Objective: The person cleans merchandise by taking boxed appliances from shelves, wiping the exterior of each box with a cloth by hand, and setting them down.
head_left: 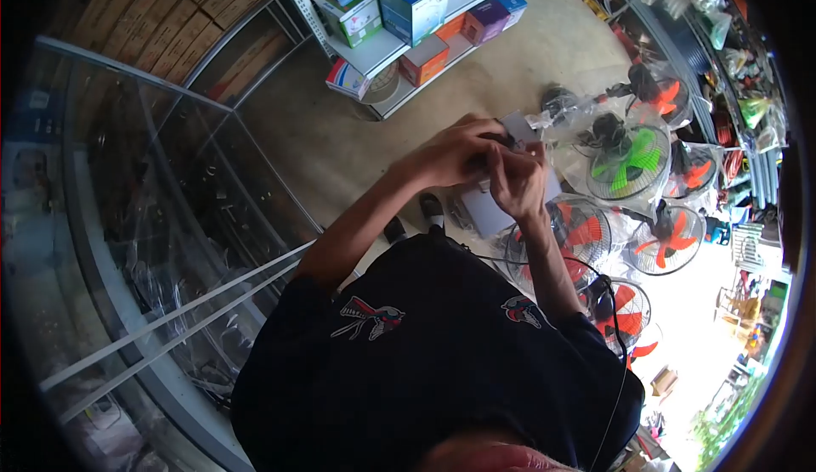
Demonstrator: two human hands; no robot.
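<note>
My left hand point(455, 153) is closed around a small dark object point(503, 137), whose kind I cannot make out. Right beside it, my right hand point(518, 181) has its fingers bent in a pinch against the same spot. Whatever lies between those fingers is hidden. Below both hands stands a white box point(493, 213), partly covered by them. A pale flap or card point(516, 124) shows just beyond the fingertips.
Several plastic-wrapped fans crowd the right, among them a green-bladed fan point(629, 162) and a red-bladed fan point(667, 238). Boxes fill a shelf point(463, 0) ahead. A glass display case point(170, 183) runs along the left. A black cable point(608, 293) hangs near my right arm.
</note>
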